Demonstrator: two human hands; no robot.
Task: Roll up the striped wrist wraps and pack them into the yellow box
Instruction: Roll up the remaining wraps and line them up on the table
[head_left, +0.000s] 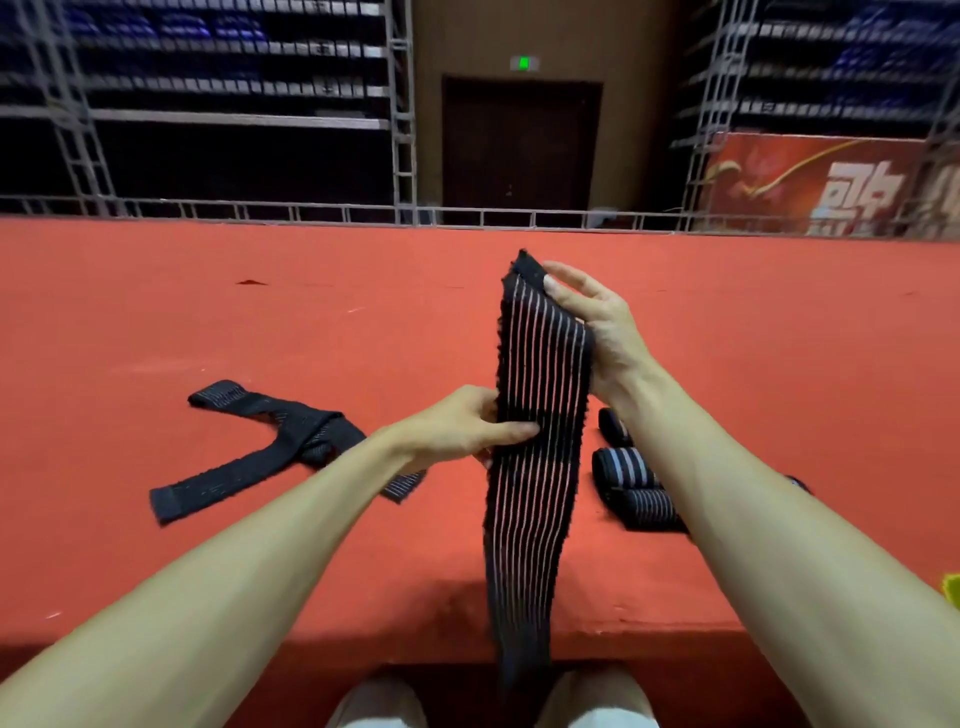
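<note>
Clearly we held one striped wrap (537, 395) upright above the red platform (208, 322), our right hand (608, 332) holding its top end, our left hand (462, 426) pinching its middle. Soft, light and limp, it should roll best from an end. A yellow sliver (953, 590) at the edge was perhaps the box.

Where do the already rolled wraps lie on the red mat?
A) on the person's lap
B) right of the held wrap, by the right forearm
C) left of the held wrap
B: the rolled wraps lie right of the held wrap, partly behind the right forearm.
</note>
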